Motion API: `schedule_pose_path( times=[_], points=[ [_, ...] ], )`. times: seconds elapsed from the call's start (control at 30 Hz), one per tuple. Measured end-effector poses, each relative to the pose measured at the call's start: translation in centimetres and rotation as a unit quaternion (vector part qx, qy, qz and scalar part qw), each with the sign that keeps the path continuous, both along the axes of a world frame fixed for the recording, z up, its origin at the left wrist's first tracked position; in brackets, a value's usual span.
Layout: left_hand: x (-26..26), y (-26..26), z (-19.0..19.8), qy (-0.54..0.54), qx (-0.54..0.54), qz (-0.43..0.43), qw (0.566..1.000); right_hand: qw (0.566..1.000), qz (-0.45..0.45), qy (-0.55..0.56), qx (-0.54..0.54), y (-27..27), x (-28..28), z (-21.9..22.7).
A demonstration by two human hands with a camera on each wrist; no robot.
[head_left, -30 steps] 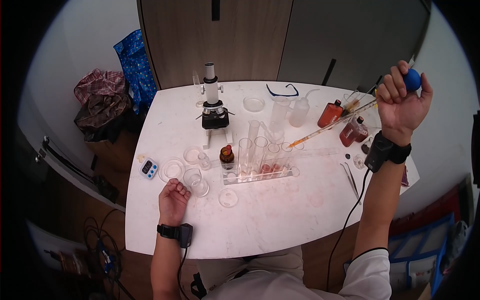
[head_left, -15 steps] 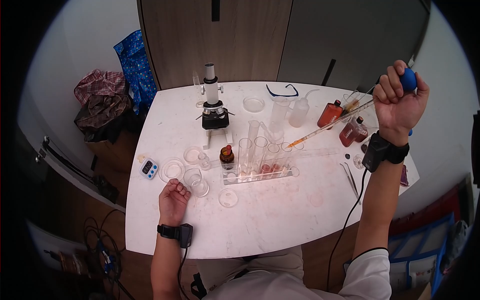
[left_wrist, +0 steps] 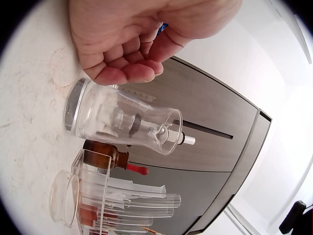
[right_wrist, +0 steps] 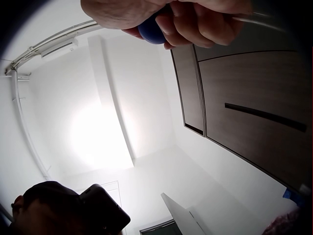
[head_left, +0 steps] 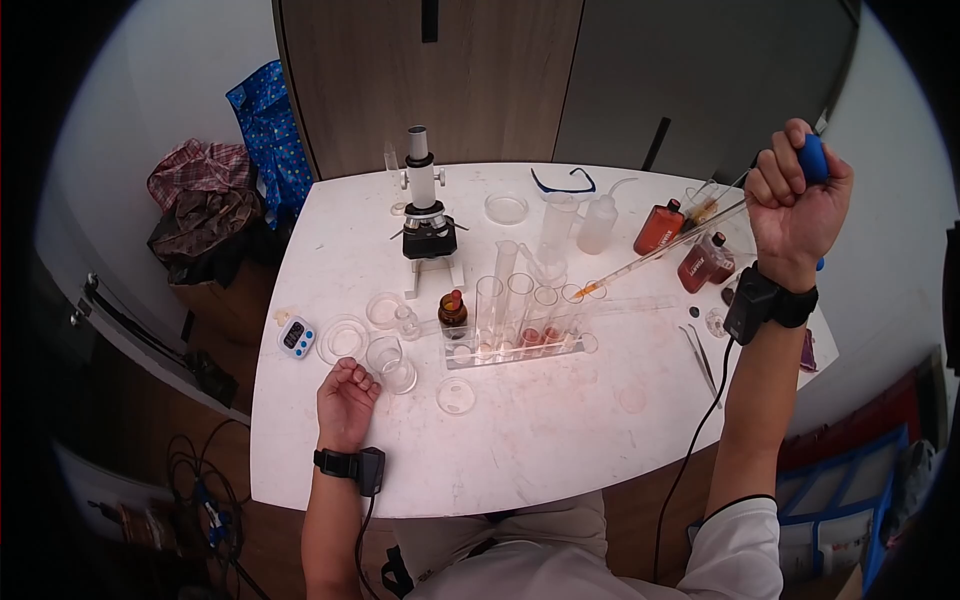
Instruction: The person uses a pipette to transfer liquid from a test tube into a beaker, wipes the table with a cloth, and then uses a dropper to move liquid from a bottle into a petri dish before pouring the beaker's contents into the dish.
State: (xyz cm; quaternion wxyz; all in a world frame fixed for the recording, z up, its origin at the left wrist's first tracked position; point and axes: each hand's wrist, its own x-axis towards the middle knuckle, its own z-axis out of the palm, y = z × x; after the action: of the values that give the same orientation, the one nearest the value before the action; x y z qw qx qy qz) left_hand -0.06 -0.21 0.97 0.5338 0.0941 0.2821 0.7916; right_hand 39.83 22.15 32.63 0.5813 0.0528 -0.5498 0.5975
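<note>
High at the right, the right hand (head_left: 798,205) curls round a blue rubber bulb (head_left: 812,160) on a long glass pipette (head_left: 660,250). Orange liquid shows in the pipette's tip, at the mouths of the test tubes (head_left: 519,300) standing in a clear rack (head_left: 520,353). In the right wrist view, fingers press the blue bulb (right_wrist: 152,32). The left hand (head_left: 348,400) rests on the table with its fingers loosely curled, holding nothing. A glass beaker (head_left: 398,373) stands beside it; the left wrist view shows the beaker (left_wrist: 127,120) just past the left hand's (left_wrist: 132,44) fingertips.
A brown dropper bottle (head_left: 453,314) stands left of the rack, with a microscope (head_left: 430,235) behind. Petri dishes (head_left: 456,395), a timer (head_left: 297,337), red bottles (head_left: 659,229), a wash bottle (head_left: 599,226), blue-framed glasses (head_left: 565,188) and tweezers (head_left: 700,358) lie or stand around the white table.
The right hand has shifted slightly left, and the blue bulb looks more squeezed between its fingers and thumb. The pipette tip stays near the tube mouths. The left hand has not moved.
</note>
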Motion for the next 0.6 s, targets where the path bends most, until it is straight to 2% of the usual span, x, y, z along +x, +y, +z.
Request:
schedule_pose_path(
  times=[0.6],
  points=[
    [-0.08, -0.05, -0.10, 0.003, 0.004, -0.005, 1.000, 1.000, -0.005, -0.009, 0.015, -0.04, -0.22, 0.05]
  ],
)
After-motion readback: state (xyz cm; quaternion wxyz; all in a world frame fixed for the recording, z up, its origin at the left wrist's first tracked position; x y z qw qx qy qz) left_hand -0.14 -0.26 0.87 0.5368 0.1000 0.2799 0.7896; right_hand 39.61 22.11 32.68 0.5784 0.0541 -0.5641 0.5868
